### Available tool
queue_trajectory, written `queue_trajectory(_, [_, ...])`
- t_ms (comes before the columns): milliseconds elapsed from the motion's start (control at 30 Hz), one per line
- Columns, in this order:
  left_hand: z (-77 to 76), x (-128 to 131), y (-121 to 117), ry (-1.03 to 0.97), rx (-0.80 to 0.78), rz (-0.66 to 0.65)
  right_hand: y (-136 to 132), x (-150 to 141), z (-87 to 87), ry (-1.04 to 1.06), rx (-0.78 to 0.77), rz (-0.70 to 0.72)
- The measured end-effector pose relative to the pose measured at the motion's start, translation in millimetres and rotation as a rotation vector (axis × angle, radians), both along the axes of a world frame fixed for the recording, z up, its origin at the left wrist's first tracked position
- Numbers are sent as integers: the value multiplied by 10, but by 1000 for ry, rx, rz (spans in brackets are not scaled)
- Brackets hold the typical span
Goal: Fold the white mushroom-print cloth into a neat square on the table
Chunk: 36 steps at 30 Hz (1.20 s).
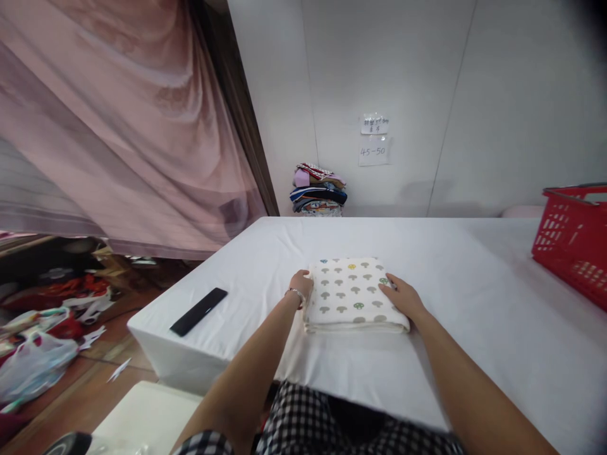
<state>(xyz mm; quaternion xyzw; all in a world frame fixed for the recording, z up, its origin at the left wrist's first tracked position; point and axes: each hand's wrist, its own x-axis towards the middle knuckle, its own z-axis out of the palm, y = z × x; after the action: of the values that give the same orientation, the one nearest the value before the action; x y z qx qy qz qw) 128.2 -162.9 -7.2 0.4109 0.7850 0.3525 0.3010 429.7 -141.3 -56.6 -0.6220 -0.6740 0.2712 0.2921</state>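
Note:
A folded white cloth [353, 294] with grey, green and yellow mushroom prints lies flat on the white-covered table [455, 373] in front of me. My left hand [302, 288], with a bracelet at the wrist, grips its left edge, fingers partly hidden by the fabric. On the opposite side my right hand [403, 296] holds the right edge, its thumb over the top face. The layers show along the near fold.
A black flat bar [199, 311] lies on the table's left part. At the right edge stands a red basket [573, 240]. Folded clothes [318, 189] are piled by the back wall, below paper signs [374, 150]. A pink curtain [142, 126] hangs at the left; bags [40, 366] lie beneath.

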Motion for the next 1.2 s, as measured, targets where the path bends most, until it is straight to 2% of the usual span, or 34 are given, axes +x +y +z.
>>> queue_trajectory(100, [58,64,36,31,-69,21,-7,-3,2,9,-6,-6])
queue_trajectory(200, [69,74,44,58,-17,23,-16,-5,8,5,0,-3])
queue_trajectory(333, [-8,10,-3,90,65,43,-26,-6,17,7,10,13])
queue_trajectory(467, [-101,-39,0,85,35,78,-26,-7,25,-3,0,14])
queue_trajectory(633, [-78,-36,134,73,5,80,-4,-7,-7,9,2,-4])
queue_trajectory(867, [-15,52,369,113,65,53,15,-3,-43,14,9,-17])
queue_trajectory(1033, [-38,83,463,126,94,35,-9,-11,0,13,2,-22])
queue_trajectory(1200, [-125,-25,436,139,109,67,-11,-5,4,18,-7,-3])
